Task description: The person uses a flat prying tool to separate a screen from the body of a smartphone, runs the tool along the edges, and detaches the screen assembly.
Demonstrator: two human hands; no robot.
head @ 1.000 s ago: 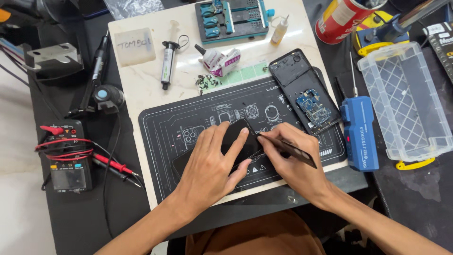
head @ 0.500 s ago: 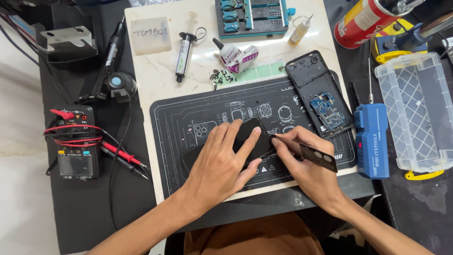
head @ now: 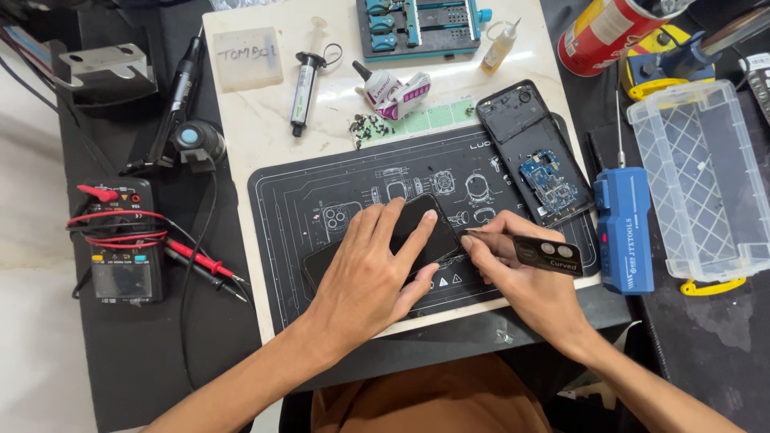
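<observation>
A black phone [head: 431, 227] lies flat on the dark work mat [head: 305, 200]. My left hand [head: 373, 277] presses down on it with fingers spread across its face. My right hand [head: 521, 277] grips black curved tweezers [head: 545, 252]; their thin tip touches the phone's right edge. An opened phone body [head: 533, 152] with a blue circuit board showing lies on the mat's upper right corner.
A multimeter [head: 120, 240] with red and black probes sits at left. Along the back: a syringe [head: 303, 88], a glue tube [head: 393, 88], a small bottle [head: 497, 46], a teal fixture [head: 421, 24]. A blue box [head: 626, 228] and clear plastic bin [head: 698, 184] stand at right.
The view has shifted slightly. Both hands stay on the phone, and the tweezers' tip remains at its right edge.
</observation>
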